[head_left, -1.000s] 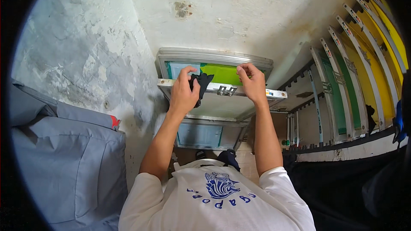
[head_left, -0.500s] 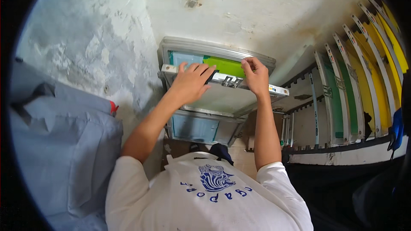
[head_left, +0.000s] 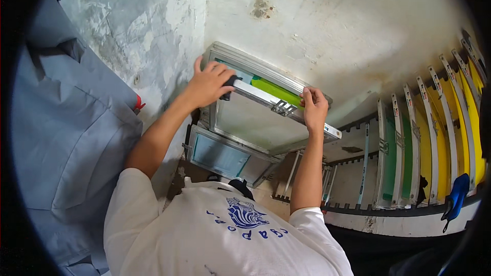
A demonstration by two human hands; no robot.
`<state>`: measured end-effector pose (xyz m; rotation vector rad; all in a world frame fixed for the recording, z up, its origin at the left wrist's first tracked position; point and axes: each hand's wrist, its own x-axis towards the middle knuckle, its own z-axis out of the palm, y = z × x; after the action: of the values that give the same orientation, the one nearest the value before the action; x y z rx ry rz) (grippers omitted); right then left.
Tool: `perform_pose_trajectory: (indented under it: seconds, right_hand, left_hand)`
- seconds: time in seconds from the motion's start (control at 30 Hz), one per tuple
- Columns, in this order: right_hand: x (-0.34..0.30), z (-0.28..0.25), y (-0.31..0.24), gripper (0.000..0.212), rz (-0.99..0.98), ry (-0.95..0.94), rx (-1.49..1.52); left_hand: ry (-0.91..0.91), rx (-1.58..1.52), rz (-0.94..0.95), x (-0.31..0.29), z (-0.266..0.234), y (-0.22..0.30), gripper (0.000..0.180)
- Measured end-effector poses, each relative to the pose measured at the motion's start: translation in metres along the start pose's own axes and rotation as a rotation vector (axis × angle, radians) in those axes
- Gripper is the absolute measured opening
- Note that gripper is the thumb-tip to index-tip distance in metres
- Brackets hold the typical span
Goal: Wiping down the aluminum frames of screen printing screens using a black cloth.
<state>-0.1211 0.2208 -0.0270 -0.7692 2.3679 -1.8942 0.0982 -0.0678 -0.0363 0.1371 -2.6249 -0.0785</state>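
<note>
In front of me stands a metal-framed screen (head_left: 240,120) with a pale mesh, its long silver top bar facing up. My left hand (head_left: 207,86) is over the bar's left end. Its fingers are spread, with a small black object (head_left: 228,88) between thumb and forefinger; its kind is unclear. Above the bar's right part is my right hand (head_left: 314,108), fingers curled together; whatever they hold is hidden. A metal clip (head_left: 283,108) sits on the bar between my hands. Behind it, another framed screen (head_left: 261,66) with blue and lime-green areas leans against the wall.
A lower blue-panelled frame (head_left: 217,154) stands nearer my body. On the right, a slotted rack (head_left: 409,209) holds several frames with green and yellow mesh; a blue object (head_left: 455,197) hangs there. Grey fabric (head_left: 87,138) fills the left side, beside a peeling wall (head_left: 138,25).
My left hand has slid left along the bar toward its end, the black object moving with it. My right hand stays over the bar's right part. The view has turned.
</note>
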Motion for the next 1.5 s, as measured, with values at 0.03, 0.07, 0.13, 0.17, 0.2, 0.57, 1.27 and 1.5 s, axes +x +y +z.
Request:
perform_pose_trajectory:
  seconds: [0.03, 0.07, 0.13, 0.17, 0.2, 0.57, 1.27, 1.5]
  right_hand:
    - [0.002, -0.003, 0.002, 0.025, -0.002, -0.008, 0.047]
    - [0.003, -0.004, 0.003, 0.024, -0.003, -0.016, 0.094]
    - [0.002, -0.008, 0.007, 0.023, 0.003, -0.010, 0.109]
    - [0.003, -0.009, 0.009, 0.022, 0.015, -0.009, 0.117]
    - [0.002, -0.007, 0.007, 0.022, 0.017, -0.007, 0.122]
    - [-0.006, -0.005, -0.004, 0.026, 0.001, -0.054, -0.114]
    - [-0.012, -0.003, -0.005, 0.022, 0.038, -0.057, 0.114]
    - [-0.015, 0.000, -0.013, 0.023, 0.012, -0.025, 0.034]
  left_hand:
    - [0.023, -0.028, -0.006, -0.003, -0.001, -0.012, 0.045]
    - [0.014, -0.079, -0.035, -0.008, -0.001, -0.020, 0.045]
    - [0.020, -0.120, -0.078, -0.012, -0.001, -0.028, 0.046]
    - [0.022, -0.168, -0.128, -0.014, 0.001, -0.030, 0.047]
    - [0.027, -0.174, -0.144, -0.016, 0.000, -0.028, 0.045]
    - [0.013, -0.031, -0.050, -0.008, -0.004, 0.001, 0.043]
    - [-0.124, -0.393, -0.132, -0.012, -0.022, -0.006, 0.057]
    - [0.045, -0.540, -0.052, 0.009, -0.034, 0.021, 0.057]
